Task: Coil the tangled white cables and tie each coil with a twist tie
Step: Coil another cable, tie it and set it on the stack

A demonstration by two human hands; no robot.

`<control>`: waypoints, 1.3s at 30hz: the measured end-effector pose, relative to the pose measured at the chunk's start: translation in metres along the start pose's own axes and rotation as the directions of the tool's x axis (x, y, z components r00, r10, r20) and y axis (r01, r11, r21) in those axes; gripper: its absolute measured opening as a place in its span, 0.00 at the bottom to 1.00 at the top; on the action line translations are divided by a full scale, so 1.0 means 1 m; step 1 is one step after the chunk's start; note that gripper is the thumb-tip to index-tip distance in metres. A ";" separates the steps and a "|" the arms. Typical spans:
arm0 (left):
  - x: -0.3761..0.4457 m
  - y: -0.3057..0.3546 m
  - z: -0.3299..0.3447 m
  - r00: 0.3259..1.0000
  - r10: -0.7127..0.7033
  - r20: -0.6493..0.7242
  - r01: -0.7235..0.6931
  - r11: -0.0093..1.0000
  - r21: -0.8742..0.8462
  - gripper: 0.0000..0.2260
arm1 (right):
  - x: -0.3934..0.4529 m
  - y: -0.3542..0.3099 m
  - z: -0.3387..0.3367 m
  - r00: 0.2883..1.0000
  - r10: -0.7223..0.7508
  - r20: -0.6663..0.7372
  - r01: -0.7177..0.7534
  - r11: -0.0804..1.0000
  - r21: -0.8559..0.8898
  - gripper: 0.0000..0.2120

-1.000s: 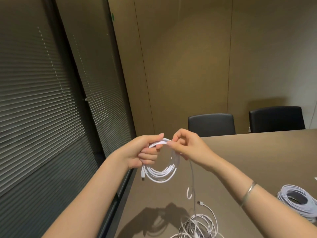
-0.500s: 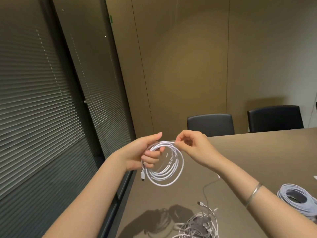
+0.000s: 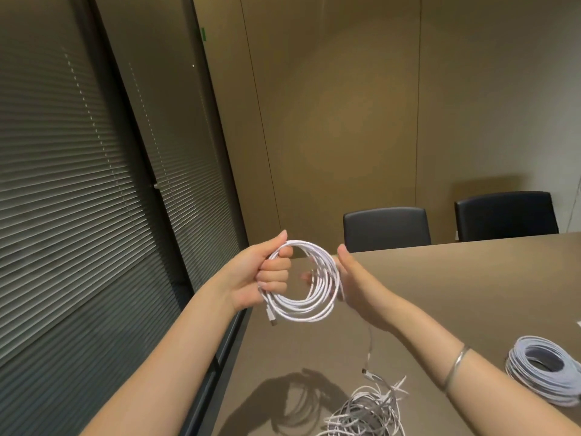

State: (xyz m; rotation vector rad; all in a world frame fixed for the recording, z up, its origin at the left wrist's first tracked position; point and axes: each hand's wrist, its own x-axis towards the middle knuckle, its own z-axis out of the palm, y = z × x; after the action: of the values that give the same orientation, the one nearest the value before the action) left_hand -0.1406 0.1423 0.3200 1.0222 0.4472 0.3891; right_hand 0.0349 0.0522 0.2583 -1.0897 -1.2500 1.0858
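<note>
Broadly, a tan panelled wall [image 3: 345,121] and slatted blinds [image 3: 63,184] form the backdrop; a small green mark [image 3: 203,35] on the door frame is too small to read, and no other writing or brand is legible. Brown table [image 3: 471,278]: spans the lower right, with two black chairs [image 3: 386,228] at its far edge. Finished coil [image 3: 544,372]: white cable wound flat, lying on the table near the right edge. Tangled pile [image 3: 367,413]: loose white cables lying at the bottom edge, beside a cast shadow. Held coil [image 3: 306,306]: several white loops raised above the table's left corner, between the two hands, one plug end hanging at lower left and a loose strand trailing down toward the pile. Left hand [image 3: 261,275]: fingers curled tight round the coil's upper left arc, thumb raised. Right hand [image 3: 355,284]: fingers straight and together, palm against the coil's right side. Silver bangle [image 3: 456,366]: worn on the right wrist.
</note>
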 end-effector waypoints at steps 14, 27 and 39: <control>0.019 -0.015 -0.008 0.910 0.247 -0.335 -0.144 0.942 0.303 0.14 | 0.006 0.009 0.003 0.978 -0.041 -0.206 0.053 0.997 0.057 0.10; 0.020 0.033 -0.040 0.741 0.464 -0.485 -0.441 0.882 0.169 0.15 | -0.003 0.075 -0.016 0.977 0.204 0.067 -0.188 0.963 -0.192 0.05; 0.015 0.029 -0.046 0.546 0.607 -0.577 -0.479 0.791 0.379 0.17 | -0.008 0.032 0.006 0.926 -0.329 -0.187 0.114 0.714 -0.691 0.08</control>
State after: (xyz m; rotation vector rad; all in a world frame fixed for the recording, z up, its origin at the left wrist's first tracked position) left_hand -0.1552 0.1971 0.3220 1.1697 0.8306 1.3579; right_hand 0.0282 0.0492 0.2256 -1.5222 -1.5185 0.2309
